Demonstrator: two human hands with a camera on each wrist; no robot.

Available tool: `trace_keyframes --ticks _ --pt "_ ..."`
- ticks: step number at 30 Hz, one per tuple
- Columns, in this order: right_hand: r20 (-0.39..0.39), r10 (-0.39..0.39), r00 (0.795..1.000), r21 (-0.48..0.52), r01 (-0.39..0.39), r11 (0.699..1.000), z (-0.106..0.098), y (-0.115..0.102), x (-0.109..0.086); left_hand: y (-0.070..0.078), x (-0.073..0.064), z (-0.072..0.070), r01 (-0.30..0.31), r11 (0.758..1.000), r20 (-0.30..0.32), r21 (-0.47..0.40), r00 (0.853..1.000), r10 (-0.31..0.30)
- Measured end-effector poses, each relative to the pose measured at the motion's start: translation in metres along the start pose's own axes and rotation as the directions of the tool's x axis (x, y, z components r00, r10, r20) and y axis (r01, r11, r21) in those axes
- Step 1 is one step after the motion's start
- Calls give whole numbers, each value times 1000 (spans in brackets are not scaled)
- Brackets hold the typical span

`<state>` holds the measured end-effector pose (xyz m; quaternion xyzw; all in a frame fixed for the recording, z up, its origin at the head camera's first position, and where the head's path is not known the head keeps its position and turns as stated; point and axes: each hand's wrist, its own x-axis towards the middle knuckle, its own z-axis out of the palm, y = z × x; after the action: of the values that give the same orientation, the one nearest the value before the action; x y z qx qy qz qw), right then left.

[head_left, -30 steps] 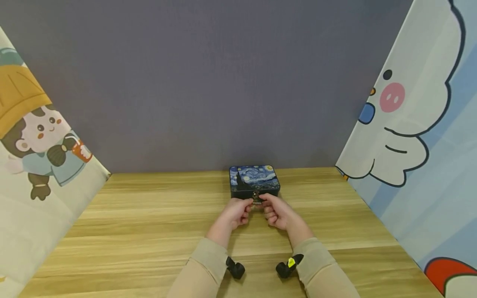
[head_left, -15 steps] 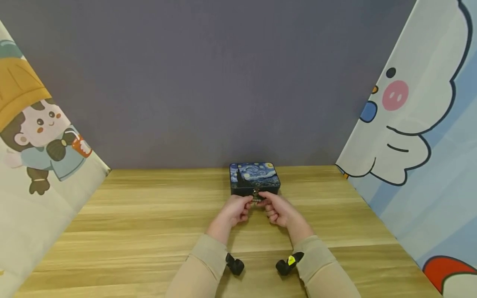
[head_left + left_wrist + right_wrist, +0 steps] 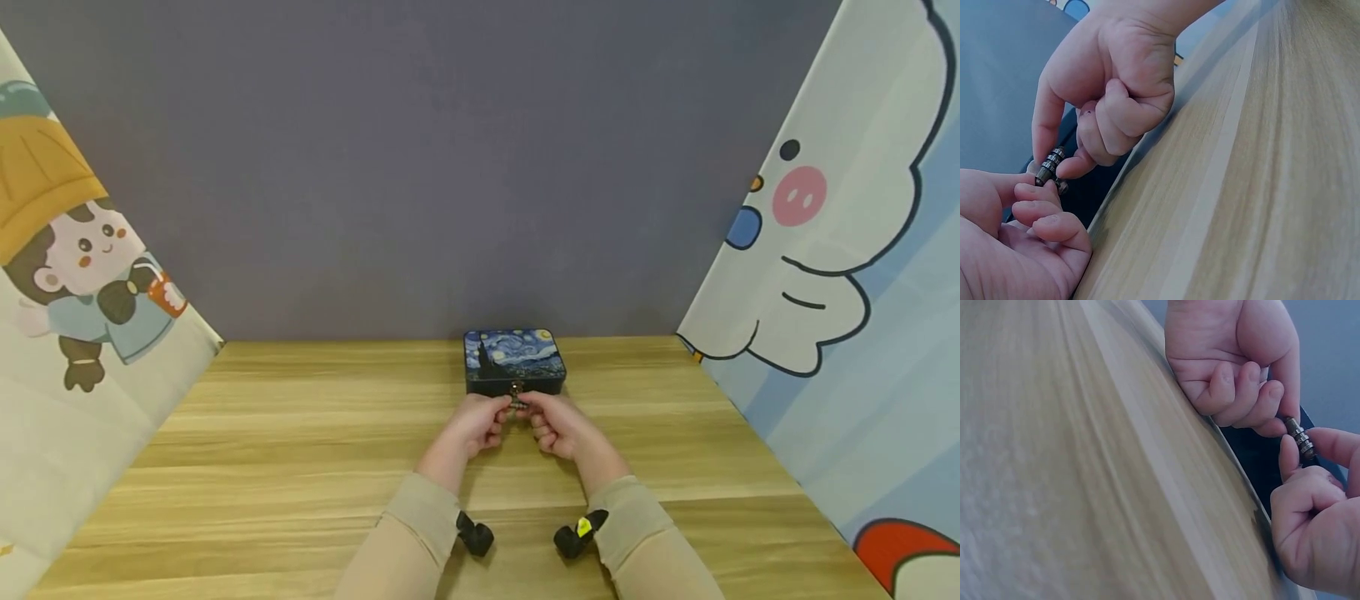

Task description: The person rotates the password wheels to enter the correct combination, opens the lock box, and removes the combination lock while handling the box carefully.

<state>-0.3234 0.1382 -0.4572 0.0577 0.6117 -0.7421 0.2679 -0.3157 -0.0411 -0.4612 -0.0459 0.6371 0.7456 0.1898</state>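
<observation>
A small dark box (image 3: 517, 354) with a swirling blue night-sky picture on its lid stands at the back of the table, lid down. At the clasp (image 3: 516, 387) on its front is a small metal combination padlock (image 3: 1052, 164) with ridged number dials. My left hand (image 3: 476, 422) pinches one end of the padlock between thumb and forefinger. From the other side, my right hand (image 3: 558, 423) has thumb and forefinger on the dial part, its other fingers curled in. The fingertips partly cover the padlock in the head view.
The wood-grain table (image 3: 300, 450) spreads around the box. A grey panel (image 3: 450, 167) rises right behind it, and cartoon-printed sheets (image 3: 825, 292) flank both sides. A black wrist camera (image 3: 476, 534) sits at each cuff.
My right thumb and forefinger have come slightly left, closer in over the padlock's dials. The left hand keeps its pinch, and the box stays where it is.
</observation>
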Motion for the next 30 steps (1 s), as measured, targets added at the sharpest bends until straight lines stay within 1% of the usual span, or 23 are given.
trace_keyframes --ticks 6,15,22,30 --pt "2 5 1000 5 -5 1000 1 -1 1 2 -1 2 4 1000 -1 15 1000 -4" --pt "8 -10 1000 8 9 1000 3 1 1 1 -1 1 0 1000 1 6 1000 0" --pt "-3 -19 1000 8 19 1000 3 1 1 0 -1 1 -13 1000 -7 17 1000 13" --pt "1 -25 1000 8 25 1000 2 1 1 -1 0 1 -19 1000 -4 20 1000 19"
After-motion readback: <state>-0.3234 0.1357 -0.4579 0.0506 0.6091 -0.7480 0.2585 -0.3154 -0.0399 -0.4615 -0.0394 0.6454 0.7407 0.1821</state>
